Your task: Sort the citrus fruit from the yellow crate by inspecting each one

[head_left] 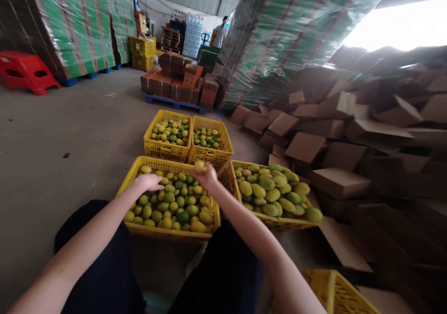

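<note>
arms point(240, 214) outstretched over yellow crate point(166, 233), right hand point(208, 177) around a yellow fruit point(199, 166), left hand point(149, 182) palm-down, grip unclear

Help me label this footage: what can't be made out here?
Head view:
What the left hand touches: blurred, small.
Underside of the yellow fruit: behind the right hand.
Deeper fruit in the front-left crate: under top fruit.
Rest of the bottom-right crate: cut by bottom edge.

Right hand point(208, 178) holds a yellow fruit point(199, 166) — a lemon, perhaps.
</note>
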`<state>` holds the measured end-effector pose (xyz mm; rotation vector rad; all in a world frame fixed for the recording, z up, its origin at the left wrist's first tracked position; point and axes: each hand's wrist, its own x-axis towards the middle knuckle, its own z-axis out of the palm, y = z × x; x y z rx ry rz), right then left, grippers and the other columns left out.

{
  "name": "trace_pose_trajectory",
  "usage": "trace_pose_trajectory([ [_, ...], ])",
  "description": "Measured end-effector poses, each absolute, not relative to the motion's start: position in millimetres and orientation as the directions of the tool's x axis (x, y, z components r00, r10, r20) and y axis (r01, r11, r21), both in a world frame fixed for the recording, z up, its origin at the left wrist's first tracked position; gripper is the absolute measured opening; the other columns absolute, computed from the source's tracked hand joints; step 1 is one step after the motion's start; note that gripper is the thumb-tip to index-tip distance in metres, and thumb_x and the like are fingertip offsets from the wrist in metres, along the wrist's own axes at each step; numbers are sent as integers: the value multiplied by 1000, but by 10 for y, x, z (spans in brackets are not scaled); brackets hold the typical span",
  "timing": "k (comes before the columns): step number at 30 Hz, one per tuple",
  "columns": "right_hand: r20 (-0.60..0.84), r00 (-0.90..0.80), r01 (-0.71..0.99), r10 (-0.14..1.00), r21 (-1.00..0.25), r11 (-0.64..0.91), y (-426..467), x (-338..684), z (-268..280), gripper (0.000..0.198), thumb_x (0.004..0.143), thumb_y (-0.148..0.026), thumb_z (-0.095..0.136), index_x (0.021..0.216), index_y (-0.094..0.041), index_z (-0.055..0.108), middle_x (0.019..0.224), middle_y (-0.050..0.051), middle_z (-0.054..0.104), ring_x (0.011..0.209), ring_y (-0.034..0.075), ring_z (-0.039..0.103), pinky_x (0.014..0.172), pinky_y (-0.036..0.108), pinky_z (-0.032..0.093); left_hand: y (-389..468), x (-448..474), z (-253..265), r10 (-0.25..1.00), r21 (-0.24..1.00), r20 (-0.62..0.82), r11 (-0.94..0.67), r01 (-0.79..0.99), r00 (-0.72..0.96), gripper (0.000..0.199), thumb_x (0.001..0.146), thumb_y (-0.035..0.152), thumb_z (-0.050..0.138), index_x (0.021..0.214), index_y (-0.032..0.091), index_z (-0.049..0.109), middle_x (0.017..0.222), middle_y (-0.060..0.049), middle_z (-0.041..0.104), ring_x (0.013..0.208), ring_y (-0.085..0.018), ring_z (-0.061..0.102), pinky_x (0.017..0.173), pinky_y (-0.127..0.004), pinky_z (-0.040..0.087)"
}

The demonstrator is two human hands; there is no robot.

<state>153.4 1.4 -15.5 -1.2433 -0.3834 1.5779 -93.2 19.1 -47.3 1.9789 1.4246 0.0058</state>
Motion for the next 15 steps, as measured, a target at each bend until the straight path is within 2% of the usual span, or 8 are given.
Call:
trace_pose_trajectory([
  [3, -492, 275, -490, 826, -811, -319, 513, 1914, 105, 30, 95, -38, 35, 121, -29, 46, 100, 3, 63, 66, 13, 63, 55, 26, 54, 104, -910, -378, 825, 495, -386, -193, 847, 414, 45, 76, 43, 69, 114, 18, 70, 120, -18, 70, 115, -38, 61, 99, -50, 41],
  [5, -522, 315, -441, 793, -820, -365, 553, 2050, 48, 34, 97, -38, 33, 127, -26, 45, 110, 6, 63, 67, 13, 64, 57, 27, 54, 53, -917, -324, 817, 447, -414, -201, 871, 401, 45, 78, 40, 67, 116, 16, 69, 119, -19, 70, 112, -38, 63, 98, -50, 42],
  [8, -601, 295, -317, 743, -795, -517, 327, 2075, -304, 34, 98, -35, 41, 127, -18, 50, 112, 10, 63, 75, 16, 67, 63, 31, 56, 13, -962, -268, 808, 374, -455, -207, 904, 374, 48, 80, 36, 66, 121, 10, 67, 123, -24, 67, 115, -39, 61, 99, -50, 42],
  [12, -664, 268, -20, 698, -728, -685, 36, 1921, -811, 36, 94, -37, 58, 124, -16, 57, 121, 10, 62, 100, 21, 65, 84, 41, 57, -8, -1015, -202, 789, 298, -506, -220, 929, 349, 57, 87, 40, 58, 136, 10, 57, 138, -26, 56, 127, -39, 54, 105, -46, 39],
  [15, -641, 228, 256, 733, -687, -680, 6, 1738, -1060, 35, 94, -36, 59, 124, -18, 58, 126, 9, 60, 107, 23, 62, 90, 44, 55, -34, -1006, -133, 761, 236, -557, -237, 943, 331, 59, 89, 41, 55, 140, 12, 53, 142, -23, 53, 128, -37, 53, 104, -43, 40],
])
